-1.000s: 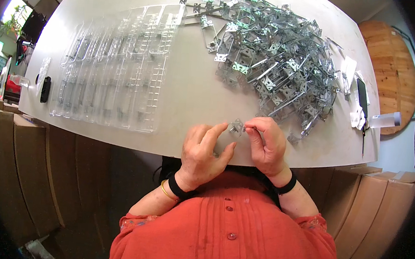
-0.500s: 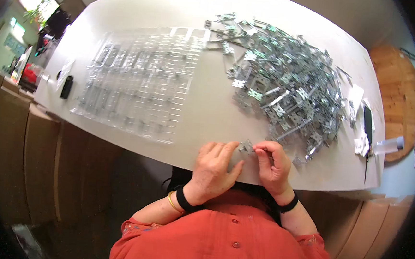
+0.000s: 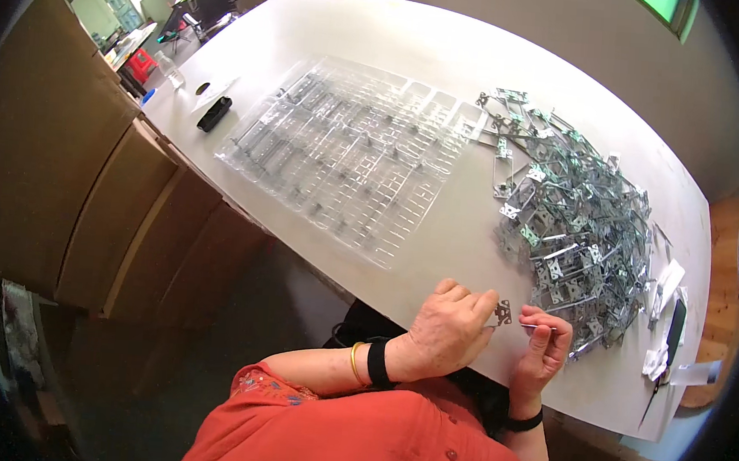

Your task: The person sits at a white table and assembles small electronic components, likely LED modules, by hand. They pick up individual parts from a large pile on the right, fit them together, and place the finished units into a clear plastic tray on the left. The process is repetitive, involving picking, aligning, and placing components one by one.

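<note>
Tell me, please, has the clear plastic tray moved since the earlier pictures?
No, the clear plastic tray keeps its place relative to the white table; only the view turned.

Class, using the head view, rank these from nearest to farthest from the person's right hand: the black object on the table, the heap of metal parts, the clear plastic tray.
From the right hand:
1. Heap of metal parts, just beyond it.
2. Clear plastic tray, across to the left.
3. Black object, near the table's left end.
</note>
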Available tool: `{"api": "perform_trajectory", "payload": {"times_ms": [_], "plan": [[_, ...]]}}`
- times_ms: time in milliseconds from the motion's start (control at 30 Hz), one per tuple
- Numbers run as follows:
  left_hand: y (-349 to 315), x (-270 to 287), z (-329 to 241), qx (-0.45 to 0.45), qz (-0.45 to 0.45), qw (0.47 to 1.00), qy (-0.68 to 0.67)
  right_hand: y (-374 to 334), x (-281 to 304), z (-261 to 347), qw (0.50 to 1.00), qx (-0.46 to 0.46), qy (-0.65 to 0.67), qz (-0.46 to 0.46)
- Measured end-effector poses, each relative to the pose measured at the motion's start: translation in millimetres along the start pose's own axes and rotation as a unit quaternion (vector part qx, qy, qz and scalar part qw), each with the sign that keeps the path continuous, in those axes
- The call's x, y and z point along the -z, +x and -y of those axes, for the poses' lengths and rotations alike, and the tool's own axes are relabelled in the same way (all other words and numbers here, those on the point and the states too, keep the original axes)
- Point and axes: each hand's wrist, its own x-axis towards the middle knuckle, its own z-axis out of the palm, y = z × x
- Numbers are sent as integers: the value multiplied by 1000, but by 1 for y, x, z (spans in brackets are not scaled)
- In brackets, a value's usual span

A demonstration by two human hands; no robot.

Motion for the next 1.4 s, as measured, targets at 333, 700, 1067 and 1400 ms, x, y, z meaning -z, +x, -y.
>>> {"api": "perform_trajectory", "payload": {"times_ms": [333,700,1067,1400], "plan": [[5,-13,12,56,-74,978,-186,2,2,-7,998,-30,-55,30],[-30,-13,28,118,-38,961,-248,3,-2,-3,996,-56,-55,43],[-39,-8,35,57,-57,984,-157,2,-3,-3,995,-57,-65,48],[-40,-7,38,49,-77,992,-85,2,-3,-2,994,-61,-67,54]]}}
